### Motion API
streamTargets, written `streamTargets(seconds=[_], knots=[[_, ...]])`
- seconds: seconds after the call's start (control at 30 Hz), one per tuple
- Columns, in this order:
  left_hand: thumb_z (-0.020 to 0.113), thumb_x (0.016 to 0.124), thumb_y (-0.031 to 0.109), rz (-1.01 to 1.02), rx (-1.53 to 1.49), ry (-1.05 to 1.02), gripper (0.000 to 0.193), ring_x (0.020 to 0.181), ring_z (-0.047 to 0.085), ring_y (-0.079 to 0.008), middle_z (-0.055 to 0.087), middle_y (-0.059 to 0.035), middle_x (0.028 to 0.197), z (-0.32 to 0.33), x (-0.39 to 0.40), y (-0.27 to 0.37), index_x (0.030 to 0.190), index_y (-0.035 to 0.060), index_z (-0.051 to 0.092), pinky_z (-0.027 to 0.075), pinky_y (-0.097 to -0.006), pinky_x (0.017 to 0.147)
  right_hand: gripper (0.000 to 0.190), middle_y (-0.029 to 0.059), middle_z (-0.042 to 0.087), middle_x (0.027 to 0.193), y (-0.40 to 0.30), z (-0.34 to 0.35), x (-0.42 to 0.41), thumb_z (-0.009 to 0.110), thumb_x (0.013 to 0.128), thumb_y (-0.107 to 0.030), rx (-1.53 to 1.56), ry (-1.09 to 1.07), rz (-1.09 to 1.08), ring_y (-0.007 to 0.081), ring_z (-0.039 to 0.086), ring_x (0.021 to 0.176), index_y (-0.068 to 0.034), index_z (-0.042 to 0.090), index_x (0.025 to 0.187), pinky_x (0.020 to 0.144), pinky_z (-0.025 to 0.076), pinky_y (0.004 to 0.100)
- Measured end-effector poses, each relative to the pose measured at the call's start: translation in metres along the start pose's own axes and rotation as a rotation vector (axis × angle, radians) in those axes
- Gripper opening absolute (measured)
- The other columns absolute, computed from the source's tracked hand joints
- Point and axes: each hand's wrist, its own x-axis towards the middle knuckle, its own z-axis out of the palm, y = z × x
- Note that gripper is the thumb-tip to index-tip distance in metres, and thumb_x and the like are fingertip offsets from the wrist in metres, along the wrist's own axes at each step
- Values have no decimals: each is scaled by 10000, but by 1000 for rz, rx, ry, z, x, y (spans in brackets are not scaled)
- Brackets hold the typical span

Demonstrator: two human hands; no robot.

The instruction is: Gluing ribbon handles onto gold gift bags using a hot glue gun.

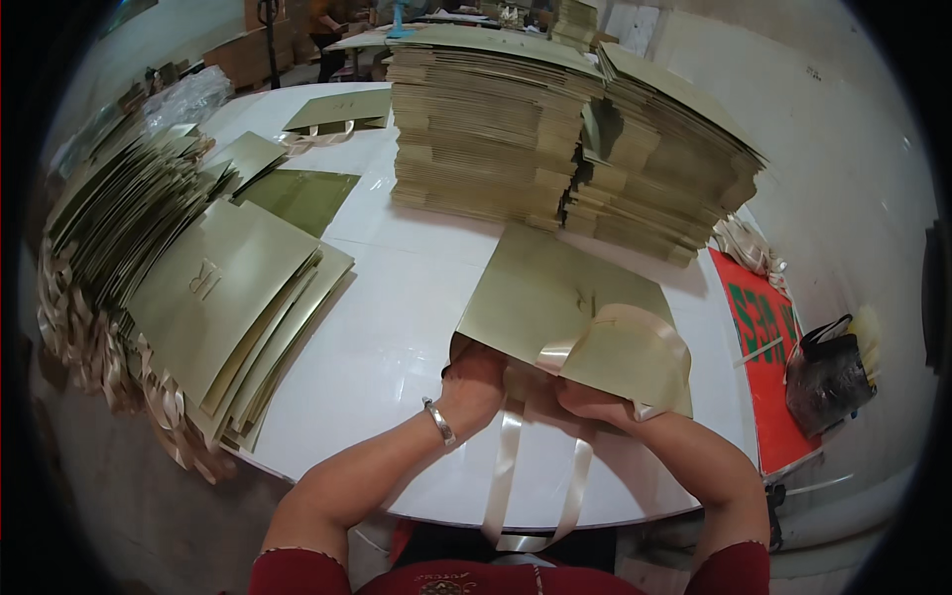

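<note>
A gold-green paper gift bag [550,290] lies flat before me, its opening towards me. My left hand [476,383] reaches into the left side of the opening; its fingers are hidden under the upper panel. My right hand [595,401] is inside the right side, its fingers hidden too. One cream ribbon handle [647,320] loops over the bag's front near my right wrist. Another ribbon handle [506,461] hangs from the lower panel past the table's near edge.
Tall stacks of folded bags [483,134] stand behind. At left, more bags [223,290] lean in a row with ribbons hanging down. Another bag [342,108] lies at the back left. A red sheet [766,357] and a black container [829,383] are at the right. A person [327,30] stands far behind.
</note>
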Motion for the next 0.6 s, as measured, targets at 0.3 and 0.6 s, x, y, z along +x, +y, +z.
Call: streamTargets(seconds=[0.3, 0.6], knots=[[541, 849, 55, -124, -270, -90, 278, 966, 587, -370, 594, -216, 1099, -25, -15, 17, 1119, 6, 587, 484, -422, 848, 459, 112, 584, 907, -9, 17, -42, 571, 719, -32, 1295, -137, 14, 237, 577, 893, -34, 500, 1173, 862, 444, 377], [711, 780, 42, 143, -690, -137, 244, 760, 630, -184, 642, -85, 848, -64, -83, 42, 1022, 36, 678, 494, -264, 652, 538, 91, 566, 806, -47, 35, -84, 554, 791, -77, 2501, -567, -178, 249, 580, 884, 42, 382, 1286, 957, 423, 460]])
